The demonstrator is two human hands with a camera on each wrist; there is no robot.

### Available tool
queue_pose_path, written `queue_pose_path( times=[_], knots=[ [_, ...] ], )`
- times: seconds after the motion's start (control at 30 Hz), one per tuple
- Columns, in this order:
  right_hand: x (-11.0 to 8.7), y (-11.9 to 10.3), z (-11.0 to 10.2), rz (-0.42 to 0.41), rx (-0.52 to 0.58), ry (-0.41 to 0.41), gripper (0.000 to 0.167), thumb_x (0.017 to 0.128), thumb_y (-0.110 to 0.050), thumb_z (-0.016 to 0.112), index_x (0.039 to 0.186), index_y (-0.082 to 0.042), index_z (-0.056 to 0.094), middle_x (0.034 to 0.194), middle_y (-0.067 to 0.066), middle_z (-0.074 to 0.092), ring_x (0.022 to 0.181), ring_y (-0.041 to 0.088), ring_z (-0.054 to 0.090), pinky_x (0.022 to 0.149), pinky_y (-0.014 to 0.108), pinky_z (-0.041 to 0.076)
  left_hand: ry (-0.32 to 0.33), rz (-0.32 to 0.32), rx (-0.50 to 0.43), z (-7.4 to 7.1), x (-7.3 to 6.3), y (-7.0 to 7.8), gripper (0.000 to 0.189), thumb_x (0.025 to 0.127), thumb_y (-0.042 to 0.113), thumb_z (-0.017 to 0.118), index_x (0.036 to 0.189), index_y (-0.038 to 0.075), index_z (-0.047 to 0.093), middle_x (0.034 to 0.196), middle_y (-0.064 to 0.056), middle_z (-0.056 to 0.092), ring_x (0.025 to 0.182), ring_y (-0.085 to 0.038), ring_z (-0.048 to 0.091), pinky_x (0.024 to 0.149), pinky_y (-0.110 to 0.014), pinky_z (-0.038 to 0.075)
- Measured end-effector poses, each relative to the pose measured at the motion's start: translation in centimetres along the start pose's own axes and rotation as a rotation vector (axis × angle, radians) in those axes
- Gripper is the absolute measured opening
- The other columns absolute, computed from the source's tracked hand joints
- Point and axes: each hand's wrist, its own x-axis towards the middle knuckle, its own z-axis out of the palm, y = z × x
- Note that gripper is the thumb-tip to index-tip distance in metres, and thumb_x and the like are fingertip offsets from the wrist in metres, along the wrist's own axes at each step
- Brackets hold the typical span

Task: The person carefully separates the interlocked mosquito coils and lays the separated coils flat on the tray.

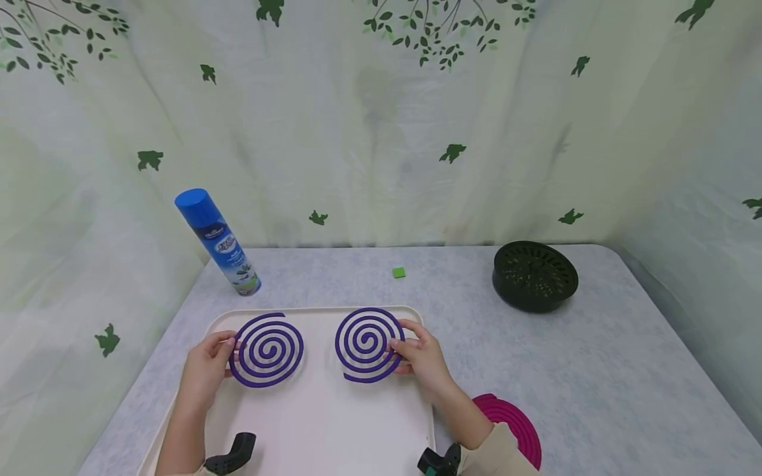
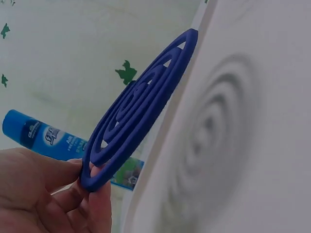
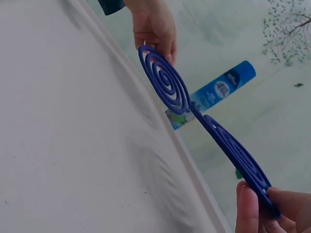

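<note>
The left hand (image 1: 205,367) pinches a purple spiral coil (image 1: 272,352) by its outer edge, and the right hand's (image 1: 425,360) grip is clamped on the edge of a second coil (image 1: 368,339), both above the white tray (image 1: 321,423). They look light and stiff but probably brittle, so gentle thumb-and-finger pressure on the outermost ring, without twisting, should suit.

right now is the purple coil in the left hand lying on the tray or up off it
Up off it: the left hand pinches the purple coil by its edge, with its shadow separate on the tray.
</note>
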Motion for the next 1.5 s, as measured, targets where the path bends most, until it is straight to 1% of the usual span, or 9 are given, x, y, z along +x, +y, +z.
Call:
queue_pose_path(
  times=[0.13,0.37,0.5,0.67,0.93,1.17,1.23,1.33,1.5],
  knots=[
    [0.6,1.1,0.5,0.008,0.029,-0.011,0.043,0.084,-0.005,0.062,0.124,-0.005,0.046,0.080,0.010,0.065,0.059,0.014,0.062,0.050,0.027,0.052,-0.032,-0.028,0.029,0.0,-0.4,0.4,0.030,0.097,0.012,0.038,0.119,-0.005,0.048,0.100,-0.020,0.058,0.071,-0.003,0.053,0.058,-0.026,0.052],
    [0.8,2.0,0.8,0.024,0.062,-0.098,0.053,0.084,0.002,0.057,0.132,-0.002,0.036,0.096,0.019,0.060,0.066,0.017,0.061,0.059,0.033,0.054,-0.041,-0.074,0.022,-0.1,-0.2,-1.1,0.034,0.095,0.013,0.044,0.123,-0.005,0.047,0.110,-0.024,0.055,0.075,0.000,0.054,0.061,-0.025,0.052],
    [1.0,2.0,0.6,0.063,0.058,-0.170,0.068,0.078,0.014,0.054,0.138,-0.003,0.027,0.110,0.022,0.049,0.070,0.020,0.060,0.062,0.034,0.054,-0.102,-0.061,0.026,-0.4,-0.3,-1.5,0.038,0.091,0.002,0.046,0.126,-0.008,0.042,0.117,-0.029,0.049,0.076,-0.003,0.055,0.063,-0.024,0.051],
    [1.4,2.1,0.4,0.052,0.029,-0.198,0.072,0.073,0.021,0.050,0.138,0.002,0.025,0.111,0.024,0.040,0.074,0.020,0.057,0.068,0.031,0.053,-0.167,-0.036,0.087,-0.8,-0.4,-1.9,0.043,0.086,-0.006,0.045,0.129,-0.010,0.038,0.117,-0.031,0.047,0.083,-0.009,0.057,0.067,-0.021,0.050],
    [0.9,1.6,0.4,-0.073,-0.198,-0.179,0.058,0.082,0.011,0.052,0.134,0.011,0.028,0.120,0.032,0.045,0.101,0.033,0.053,0.074,0.033,0.051,-0.147,0.038,0.270,-0.7,-0.3,-1.9,0.041,0.086,-0.001,0.046,0.126,-0.009,0.042,0.114,-0.031,0.050,0.099,-0.038,0.052,0.075,-0.039,0.049],
    [0.0,0.6,-0.2,-0.121,-0.496,-0.102,0.054,0.084,-0.008,0.060,0.133,-0.001,0.040,0.131,0.022,0.041,0.119,0.037,0.038,0.083,0.039,0.047,-0.118,0.043,0.304,0.1,-0.4,-1.1,0.041,0.089,0.006,0.048,0.129,-0.005,0.041,0.115,-0.028,0.048,0.101,-0.039,0.049,0.077,-0.045,0.047],
    [-0.6,-0.1,-0.8,-0.155,-0.524,-0.107,0.052,0.086,-0.014,0.060,0.133,-0.004,0.040,0.133,0.017,0.041,0.120,0.036,0.038,0.088,0.042,0.043,-0.098,0.090,0.304,0.8,-0.8,-0.4,0.042,0.090,0.008,0.050,0.129,-0.003,0.041,0.116,-0.025,0.047,0.100,-0.037,0.049,0.078,-0.044,0.046],
    [-1.9,-1.4,-2.5,-0.246,-0.574,-0.138,0.054,0.087,-0.022,0.060,0.135,-0.008,0.039,0.136,0.009,0.039,0.122,0.030,0.038,0.093,0.043,0.039,-0.068,0.220,0.285,2.6,-2.0,1.2,0.043,0.089,0.009,0.054,0.128,-0.002,0.042,0.115,-0.022,0.048,0.099,-0.034,0.049,0.079,-0.045,0.045],
    [-4.5,-3.0,-6.3,-0.423,-0.764,-0.163,0.059,0.086,-0.030,0.060,0.138,-0.016,0.034,0.137,0.000,0.038,0.123,0.020,0.037,0.096,0.049,0.033,-0.041,0.517,0.210,6.6,-4.7,3.5,0.053,0.080,0.010,0.068,0.127,0.002,0.046,0.114,-0.016,0.052,0.098,-0.030,0.052,0.079,-0.042,0.048]
  ],
)
